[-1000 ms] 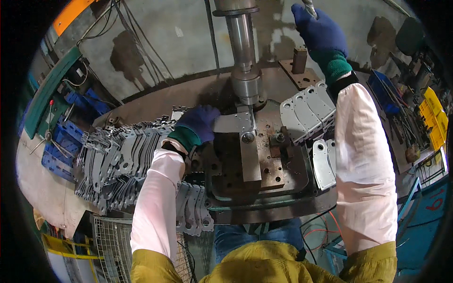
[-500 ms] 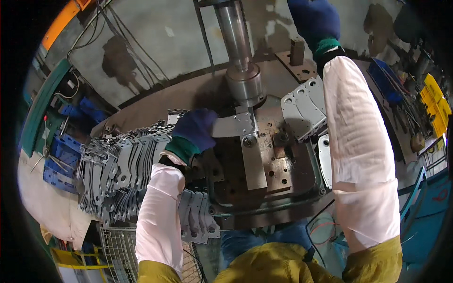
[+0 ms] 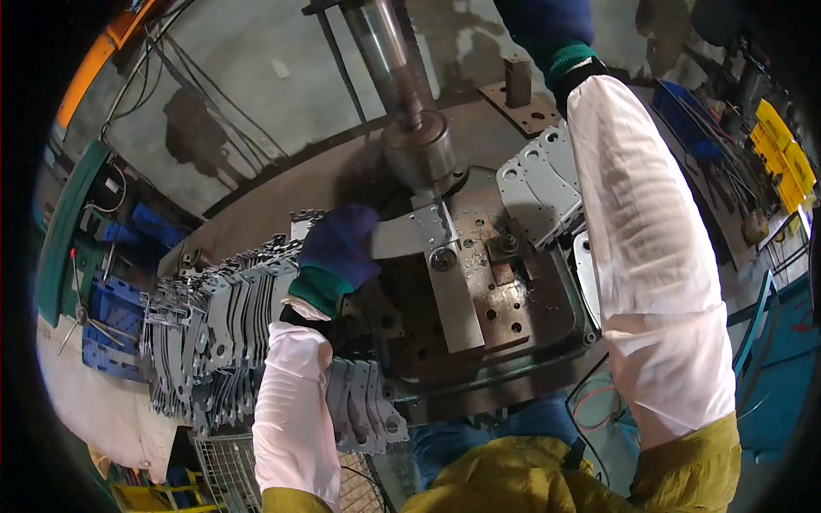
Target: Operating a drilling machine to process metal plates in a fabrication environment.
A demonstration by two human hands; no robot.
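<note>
My left hand point(image 3: 337, 248), in a blue work glove with a green cuff, is closed on the left end of a flat grey metal plate point(image 3: 409, 233). The plate's other end lies on the die under the press ram point(image 3: 419, 147), by a steel bar point(image 3: 457, 312) with a round hole. My right hand point(image 3: 547, 24), gloved alike, is raised at the upper edge of the view, beyond the stacked plates. Its fingers are cut off by the frame, so what it touches is hidden.
Rows of similar metal plates point(image 3: 231, 321) stand packed left of the die; more plates point(image 3: 540, 184) lie stacked at its right. A clamp block point(image 3: 506, 250) is bolted on the die bed. Behind stands a steel block point(image 3: 516, 81). Yellow bins point(image 3: 780, 158) are far right.
The whole view has turned and shifted slightly. My left hand still holds the plate at the die, and my right hand stays raised at the top.
</note>
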